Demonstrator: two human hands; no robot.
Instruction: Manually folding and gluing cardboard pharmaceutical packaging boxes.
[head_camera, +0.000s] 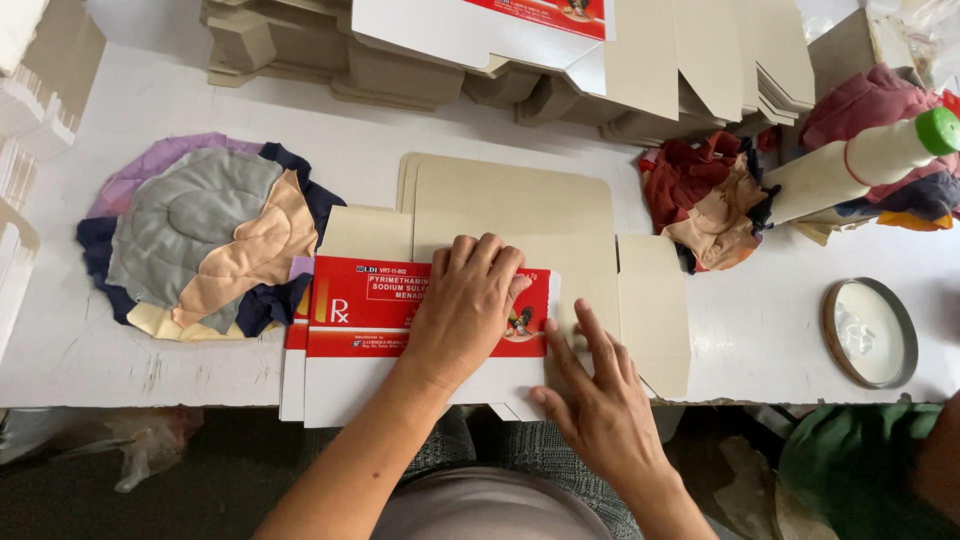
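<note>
White tabletop (700, 330) is crowded: your left hand (465, 305), fingers together, flattens the red carton (370, 310), your right hand (600, 400) spread beside it, so the unglued flap (655, 310) may skew.

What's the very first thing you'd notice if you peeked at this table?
The bright red-and-white flat carton at the table's near edge jumps out, with the left hand pressed flat on it and the right hand on the plain brown cardboard beside it. To the left lies a round patchwork pad of grey, peach and purple cloth. At the far right, a white bottle with a green cap lies tilted on a heap of rags.
</note>
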